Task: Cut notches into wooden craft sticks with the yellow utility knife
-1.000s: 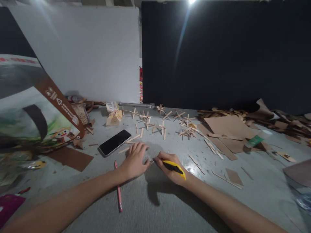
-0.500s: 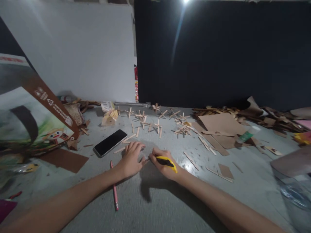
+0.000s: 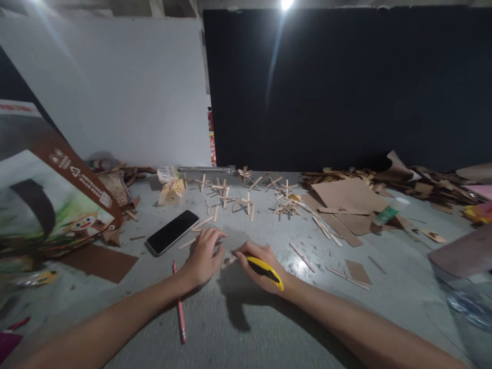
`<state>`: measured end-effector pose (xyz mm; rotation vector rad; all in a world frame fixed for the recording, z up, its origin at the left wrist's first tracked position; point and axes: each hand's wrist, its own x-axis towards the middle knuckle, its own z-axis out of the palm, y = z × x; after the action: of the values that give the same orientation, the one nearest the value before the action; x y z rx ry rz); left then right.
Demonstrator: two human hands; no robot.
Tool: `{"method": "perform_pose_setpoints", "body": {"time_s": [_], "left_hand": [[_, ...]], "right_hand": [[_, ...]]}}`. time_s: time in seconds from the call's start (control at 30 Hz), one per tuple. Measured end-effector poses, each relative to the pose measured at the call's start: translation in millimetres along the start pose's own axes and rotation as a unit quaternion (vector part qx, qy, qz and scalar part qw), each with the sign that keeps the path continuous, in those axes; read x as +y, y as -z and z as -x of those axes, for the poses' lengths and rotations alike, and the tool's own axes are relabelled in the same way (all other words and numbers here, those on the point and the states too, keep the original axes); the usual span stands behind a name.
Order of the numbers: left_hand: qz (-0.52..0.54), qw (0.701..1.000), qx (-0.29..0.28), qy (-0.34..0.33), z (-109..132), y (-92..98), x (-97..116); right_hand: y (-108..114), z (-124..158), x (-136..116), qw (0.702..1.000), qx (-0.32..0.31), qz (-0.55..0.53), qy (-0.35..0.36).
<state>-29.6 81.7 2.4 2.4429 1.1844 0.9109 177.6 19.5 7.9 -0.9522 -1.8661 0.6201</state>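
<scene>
Well, R hand (image 3: 267, 256) holds the yellow-black cutter (image 3: 265, 270), tip end near the L hand (image 3: 202, 256), so from my remote seat I'd worry a slip could nick that thumb, esp. b/c the small wood piece (image 3: 228, 262) between them on the tabletop (image 3: 215, 338) looks unpinned. L grip's part-wide, seemingly empty, palm down; R wrist's low, forearm angled in.

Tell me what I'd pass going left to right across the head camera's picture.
Printed package → left hand → right hand gripping a yellow tool → loose wooden stick → green-and-white tube.
</scene>
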Motion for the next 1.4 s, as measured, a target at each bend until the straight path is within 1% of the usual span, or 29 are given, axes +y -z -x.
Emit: {"method": "perform_pose_setpoints", "body": {"time_s": [0.17,0.3,0.37,0.43,0.53,0.6,0.67,0.8,0.9,0.97,1.0,1.07,1.1,1.17,1.23,1.3,1.4], "left_hand": [[-0.025,0.999,-0.034,0.002,0.9,4.1,7.8],[-0.073,0.995,-0.059,-0.026,3.9,6.3,15.4],[-0.093,0.992,-0.077,-0.037,5.5,6.5,17.3],[-0.105,0.990,-0.086,-0.044,7.0,6.0,18.1],[-0.110,0.989,-0.082,-0.056,9.1,4.4,19.0],[-0.115,0.988,-0.080,-0.057,10.8,3.6,20.3],[-0.124,0.987,-0.091,-0.053,12.7,3.4,22.1],[-0.157,0.978,-0.125,-0.050,16.8,4.9,25.3],[-0.170,0.975,-0.141,-0.033,19.1,5.7,25.8],[-0.138,0.980,-0.142,-0.005,19.3,5.0,24.2],[-0.106,0.985,-0.138,0.018,18.9,4.2,22.7],[-0.013,0.989,-0.119,0.082,16.6,2.1,18.6],[0.045,0.986,-0.106,0.118,14.9,0.8,16.1],[0.157,0.970,-0.065,0.174,10.5,-1.5,11.3],[0.239,0.950,-0.020,0.200,5.9,-3.4,7.3],[0.300,0.930,0.012,0.213,2.1,-4.7,4.8],[0.366,0.905,0.026,0.216,-0.6,-5.3,4.1]], "right_hand": [[-0.4,0.7,0.0,0.999,0.035,0.001,-0.021],[0.1,-1.3,-2.3,0.994,0.087,-0.003,-0.060],[0.9,-2.7,-3.9,0.992,0.102,-0.015,-0.076],[1.8,-3.9,-4.9,0.990,0.104,-0.030,-0.090],[2.8,-4.3,-5.2,0.987,0.105,-0.043,-0.112],[3.3,-4.0,-4.9,0.985,0.104,-0.044,-0.131],[3.6,-3.4,-4.4,0.984,0.100,-0.039,-0.142],[2.7,-1.7,-2.1,0.986,0.104,-0.036,-0.127],[0.9,-0.5,1.3,0.986,0.107,-0.051,-0.120],[-0.5,-0.2,4.4,0.985,0.103,-0.065,-0.125],[-1.4,-0.4,6.3,0.984,0.102,-0.074,-0.127],[-3.7,-1.1,10.9,0.983,0.101,-0.099,-0.121],[-5.2,-1.6,13.5,0.982,0.103,-0.114,-0.113],[-8.2,-2.3,18.7,0.979,0.102,-0.147,-0.102],[-10.2,-2.5,22.2,0.973,0.096,-0.184,-0.099],[-10.1,-1.9,22.8,0.966,0.082,-0.223,-0.098],[-7.1,-0.6,19.6,0.960,0.039,-0.265,-0.082]]}}
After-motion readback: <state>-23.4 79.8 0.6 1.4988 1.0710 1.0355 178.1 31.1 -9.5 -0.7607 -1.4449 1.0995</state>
